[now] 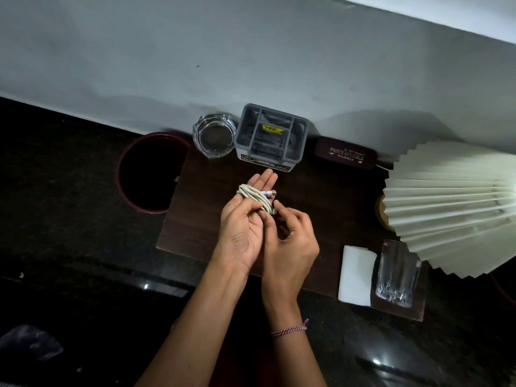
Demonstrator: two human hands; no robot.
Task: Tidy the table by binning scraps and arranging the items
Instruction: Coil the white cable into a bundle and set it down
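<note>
A pale coiled cable (255,198) is wound around the fingers of my left hand (245,219), which is held palm up above the dark wooden table (201,219). One plug sticks out to the right near the fingertips. My right hand (290,244) pinches the cable's other end beside the coil. A grey compartmented organizer (270,136) stands just beyond my hands at the table's back edge. A dark red round bin (150,171) sits on the floor left of the table.
A glass ashtray (213,138) sits left of the organizer, a dark spectacle case (346,153) to its right. A pleated lampshade (452,205) overhangs the right side. A folded white tissue (356,275) and a glass tumbler (398,272) lie at the front right.
</note>
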